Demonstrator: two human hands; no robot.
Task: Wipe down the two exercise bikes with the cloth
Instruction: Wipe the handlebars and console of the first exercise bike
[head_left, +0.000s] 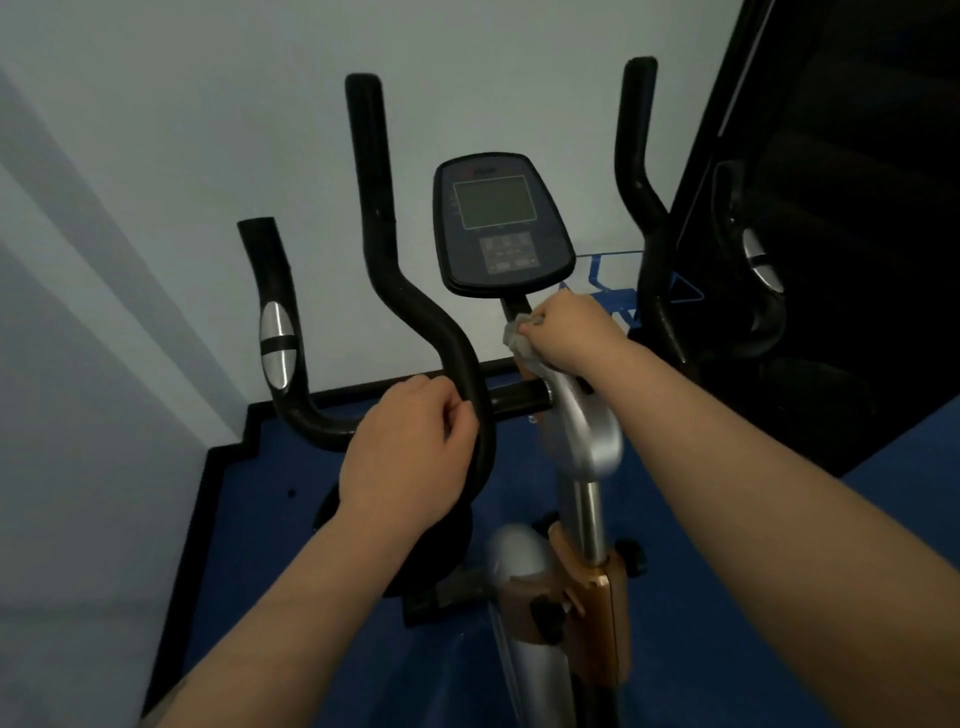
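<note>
An exercise bike fills the view, with a silver post (589, 436), black curved handlebars (415, 312) and a dark console (501, 223) with a grey screen. My left hand (405, 452) grips the lower bend of the left handlebar. My right hand (566, 332) holds a grey cloth (517, 338) bunched against the black neck just under the console. Part of the cloth is hidden beneath my fingers. Only this one bike is in view.
A pale wall stands close behind the bike. Blue floor mat (270, 519) with a black border lies below. A dark machine or panel (841, 208) rises at the right, close to the right handlebar (644, 197). A blue metal frame (602, 280) shows behind the console.
</note>
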